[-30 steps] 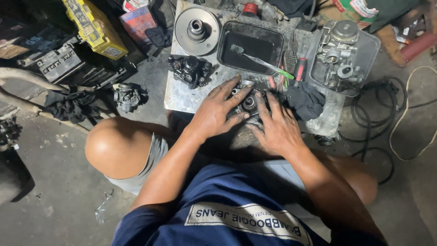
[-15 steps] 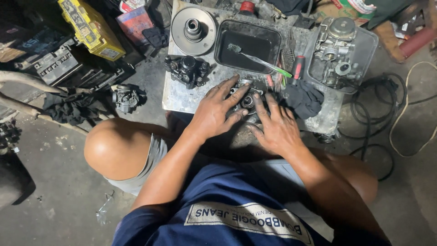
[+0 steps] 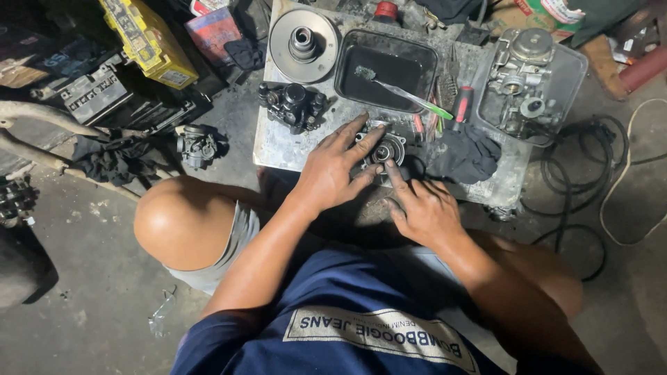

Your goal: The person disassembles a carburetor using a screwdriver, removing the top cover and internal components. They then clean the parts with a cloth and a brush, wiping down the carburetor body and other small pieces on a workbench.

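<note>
A small round metal engine part [image 3: 384, 149] lies on a grey metal board [image 3: 278, 142] in front of me. My left hand [image 3: 333, 170] rests on its left side with fingers spread, holding it down. My right hand [image 3: 420, 208] sits just below and right of it, index finger reaching up to touch the part's rim. Both hands are smeared with grease.
On the board stand a black tray [image 3: 417, 62] of dark liquid with a green-handled brush [image 3: 403, 94], a round pulley disc [image 3: 303, 45], a black carburettor-like part [image 3: 292, 105], a red-handled tool [image 3: 461, 104] and a black rag [image 3: 465, 156]. A second tray [image 3: 566, 69] holds a carburettor [image 3: 517, 83]. Cables [image 3: 577, 180] lie right; a yellow box [image 3: 149, 42] left.
My right hand has slid down and back off the part, leaving it more exposed. My left hand stays pressed on it. The view has shifted slightly.
</note>
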